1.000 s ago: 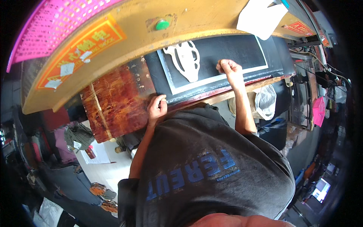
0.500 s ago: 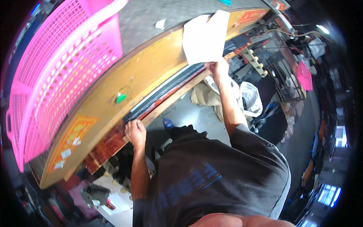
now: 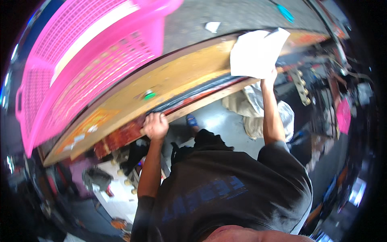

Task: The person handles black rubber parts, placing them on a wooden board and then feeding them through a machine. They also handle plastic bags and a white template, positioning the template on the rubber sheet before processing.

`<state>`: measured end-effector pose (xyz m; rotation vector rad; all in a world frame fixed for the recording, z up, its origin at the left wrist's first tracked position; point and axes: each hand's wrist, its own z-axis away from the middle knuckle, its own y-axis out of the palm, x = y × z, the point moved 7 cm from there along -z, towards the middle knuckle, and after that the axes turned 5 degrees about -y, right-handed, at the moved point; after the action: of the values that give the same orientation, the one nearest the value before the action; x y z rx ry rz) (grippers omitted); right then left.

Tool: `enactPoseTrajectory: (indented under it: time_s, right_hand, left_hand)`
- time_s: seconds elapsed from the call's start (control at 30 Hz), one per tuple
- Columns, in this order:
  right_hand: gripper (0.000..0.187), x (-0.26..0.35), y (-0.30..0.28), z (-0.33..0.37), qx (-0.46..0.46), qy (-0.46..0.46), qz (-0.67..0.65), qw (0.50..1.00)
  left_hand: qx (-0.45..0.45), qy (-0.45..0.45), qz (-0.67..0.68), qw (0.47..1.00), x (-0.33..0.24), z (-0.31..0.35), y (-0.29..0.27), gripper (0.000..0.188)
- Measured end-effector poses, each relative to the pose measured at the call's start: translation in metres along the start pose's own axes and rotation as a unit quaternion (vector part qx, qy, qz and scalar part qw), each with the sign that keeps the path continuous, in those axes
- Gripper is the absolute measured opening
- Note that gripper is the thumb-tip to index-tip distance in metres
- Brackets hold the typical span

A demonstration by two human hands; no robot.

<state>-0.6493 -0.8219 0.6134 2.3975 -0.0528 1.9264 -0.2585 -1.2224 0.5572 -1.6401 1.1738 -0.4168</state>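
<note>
My left hand (image 3: pixel 156 126) is closed over the left part of a long wooden strip (image 3: pixel 201 106), beside a reddish-brown board (image 3: pixel 117 142). The strip runs along the near side of a dark gap below a yellow wooden panel (image 3: pixel 181 72). My right hand (image 3: pixel 269 80) is curled at the lower right corner of a white sheet of paper (image 3: pixel 254 54), which hangs against the panel. The paper hides part of its fingers, so I cannot tell whether it grips paper or wood. A green knob (image 3: pixel 149 96) sits on the panel.
A large pink plastic basket (image 3: pixel 92 80) stands on the grey tabletop (image 3: pixel 193 20) at far left. A paper scrap (image 3: pixel 212 27) and a turquoise tool (image 3: pixel 285 13) lie on that tabletop. Pale sacks (image 3: pixel 246 107) rest on the floor near my right arm.
The view has shifted and turned, so basket, panel and paper appear further right. My right hand has moved slightly up the paper's right corner. My left hand stays on the strip.
</note>
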Motion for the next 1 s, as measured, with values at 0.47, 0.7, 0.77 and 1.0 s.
enactPoseTrajectory:
  time_s: [0.47, 0.7, 0.77, 1.0]
  right_hand:
    - [0.033, -0.025, 0.09, 0.123, 0.275, -0.272, 0.441, 0.81]
    - [0.036, -0.015, 0.065, 0.149, 0.25, -0.317, 0.426, 0.809]
    - [0.037, -0.015, 0.056, 0.158, 0.28, -0.324, 0.462, 0.777]
    - [0.032, 0.003, 0.019, 0.191, 0.253, -0.335, 0.479, 0.771]
  left_hand:
    - [0.015, -0.046, 0.048, 0.998, 0.0, -0.001, -0.004, 0.019]
    - [0.005, -0.024, 0.006, 1.0, -0.011, 0.037, -0.013, 0.016]
    - [-0.011, -0.007, 0.024, 1.0, -0.02, 0.053, -0.021, 0.015]
    - [-0.012, 0.008, 0.004, 1.0, -0.036, 0.098, -0.035, 0.019]
